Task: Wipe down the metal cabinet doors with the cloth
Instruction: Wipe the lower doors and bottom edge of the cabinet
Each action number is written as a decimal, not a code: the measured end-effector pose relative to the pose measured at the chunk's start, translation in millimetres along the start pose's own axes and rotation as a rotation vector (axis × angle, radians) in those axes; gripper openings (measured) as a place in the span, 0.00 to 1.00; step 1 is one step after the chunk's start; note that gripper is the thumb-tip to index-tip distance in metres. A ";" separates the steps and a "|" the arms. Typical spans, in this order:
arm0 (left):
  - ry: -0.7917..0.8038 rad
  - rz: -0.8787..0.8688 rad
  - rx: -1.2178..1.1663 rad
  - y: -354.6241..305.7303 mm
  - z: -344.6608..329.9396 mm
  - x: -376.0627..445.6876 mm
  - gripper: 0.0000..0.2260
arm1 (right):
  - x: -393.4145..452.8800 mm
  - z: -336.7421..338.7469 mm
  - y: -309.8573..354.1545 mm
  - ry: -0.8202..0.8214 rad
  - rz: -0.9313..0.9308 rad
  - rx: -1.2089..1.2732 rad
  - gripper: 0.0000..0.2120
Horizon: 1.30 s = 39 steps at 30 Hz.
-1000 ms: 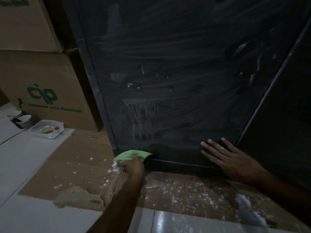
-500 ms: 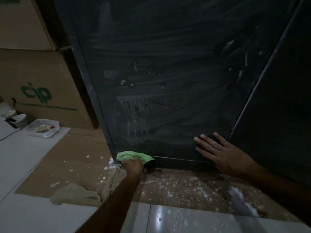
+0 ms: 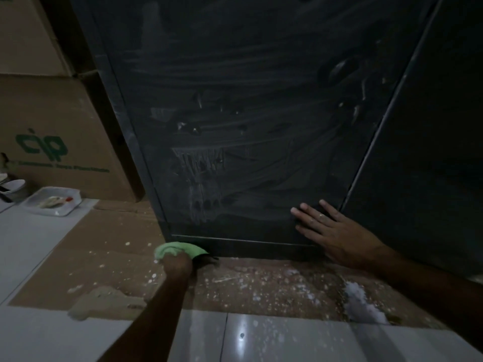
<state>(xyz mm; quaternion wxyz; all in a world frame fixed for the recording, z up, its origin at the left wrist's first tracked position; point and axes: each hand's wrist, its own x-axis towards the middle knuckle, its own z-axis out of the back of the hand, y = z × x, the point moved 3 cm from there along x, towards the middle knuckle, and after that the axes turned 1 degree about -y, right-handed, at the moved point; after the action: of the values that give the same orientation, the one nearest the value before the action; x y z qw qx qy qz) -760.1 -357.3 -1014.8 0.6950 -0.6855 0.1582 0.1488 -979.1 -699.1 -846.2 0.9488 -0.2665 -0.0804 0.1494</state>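
A dark metal cabinet door (image 3: 248, 105) fills the upper middle, streaked with pale wipe marks and drips. A second dark door (image 3: 428, 152) stands to its right, across a vertical seam. My left hand (image 3: 177, 265) grips a green cloth (image 3: 180, 250) and presses it against the cabinet's bottom left corner, just under the door's lower edge at floor level. My right hand (image 3: 332, 231) lies flat with fingers spread on the lower right part of the streaked door, next to the seam.
Brown cardboard (image 3: 99, 259) spattered with white spots covers the floor before the cabinet. Stacked cardboard boxes (image 3: 52, 131) stand at left. A clear plastic tray (image 3: 52, 201) and small bowls (image 3: 14, 186) sit on the white tiles (image 3: 287, 340).
My left hand with the cloth has slid slightly down along the cabinet's bottom left corner. My right hand stays flat on the door. The view has shifted a little.
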 end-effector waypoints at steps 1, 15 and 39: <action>-0.137 -0.172 0.237 -13.5 -4.2 -15.3 0.15 | -1.4 -0.5 -0.2 -0.001 0.000 -0.002 0.45; -0.307 0.024 0.243 -65.9 -23.7 -63.1 0.18 | -2.8 0.4 -2.5 0.007 0.008 -0.008 0.42; -0.319 -0.123 0.257 -103.8 -25.5 -68.4 0.20 | -1.5 6.3 0.3 0.098 -0.008 -0.045 0.42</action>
<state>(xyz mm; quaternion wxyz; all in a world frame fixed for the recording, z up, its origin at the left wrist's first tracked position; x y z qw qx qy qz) -778.4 -383.8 -892.0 0.8007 -0.5674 0.0217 0.1911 -982.0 -696.3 -841.2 0.9460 -0.2944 -0.0383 0.1304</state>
